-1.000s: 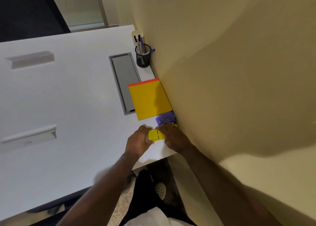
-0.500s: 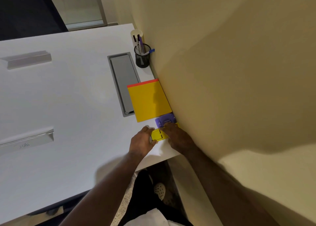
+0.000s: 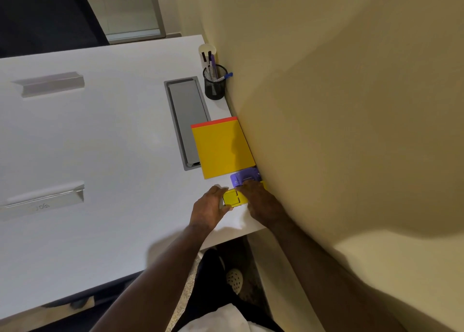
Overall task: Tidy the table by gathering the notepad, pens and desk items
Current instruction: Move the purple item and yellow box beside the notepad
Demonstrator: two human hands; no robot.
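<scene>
A yellow notepad (image 3: pixel 222 147) with a red top edge lies flat against the wall. Just below it sits a small purple desk item (image 3: pixel 244 176). Below that, a small yellow desk item (image 3: pixel 233 198) rests on the white table (image 3: pixel 100 143) near the front right corner. My left hand (image 3: pixel 209 210) grips its left end. My right hand (image 3: pixel 261 201) lies over its right end, fingertips touching the purple item. A black mesh pen cup (image 3: pixel 215 83) holding several pens stands by the wall farther back.
A grey cable tray (image 3: pixel 187 120) is set into the table left of the notepad. A white cup (image 3: pixel 207 51) stands behind the pen cup. Two metal brackets (image 3: pixel 47 84) sit at the left. The beige wall (image 3: pixel 339 105) bounds the right side.
Both hands stay on the yellow item near the table's corner; it has shifted slightly toward the purple item and wall.
</scene>
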